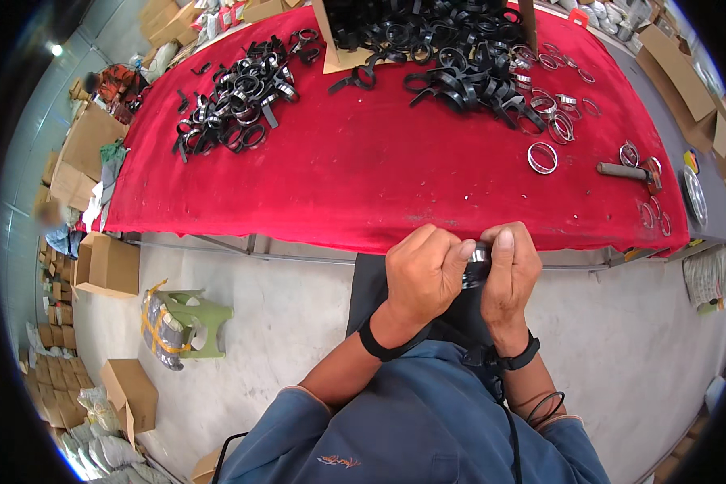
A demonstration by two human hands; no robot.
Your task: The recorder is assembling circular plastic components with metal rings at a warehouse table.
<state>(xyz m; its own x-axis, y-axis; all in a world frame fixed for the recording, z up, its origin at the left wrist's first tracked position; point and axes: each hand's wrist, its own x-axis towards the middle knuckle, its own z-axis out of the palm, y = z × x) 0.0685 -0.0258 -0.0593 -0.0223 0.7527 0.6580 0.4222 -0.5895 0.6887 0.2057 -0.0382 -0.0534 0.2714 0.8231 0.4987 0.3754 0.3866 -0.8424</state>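
One silver-and-black ring point(477, 256) is held b/w L hand point(423, 270) and R hand point(510, 278), close to the near edge of the red cloth point(339, 169) on the table, approx. at the middle of the person's body. L fingers are curled inward, w/ thumb on the L side of the ring; R thumb lies along its R side. Both grips are narrow, but the fingertips behind the ring are hidden, so I cannot tell exactly how they press. Each wrist has a black band, L band point(379, 343) and R band point(523, 355). On the cloth, far L, is a pile of black-and-silver rings point(242, 93). At the far side, a cardboard box point(327, 36) holds many black pcs, w/ a heap of black pcs point(460, 85) in front of it. To the R of this heap are loose silver rings, incl. one plain silver ring point(542, 158), and then a hammer point(623, 171) w/ its handle to the L. Below L, on the floor, a green stool point(211, 323) stands w/ a taped bundle point(163, 331).
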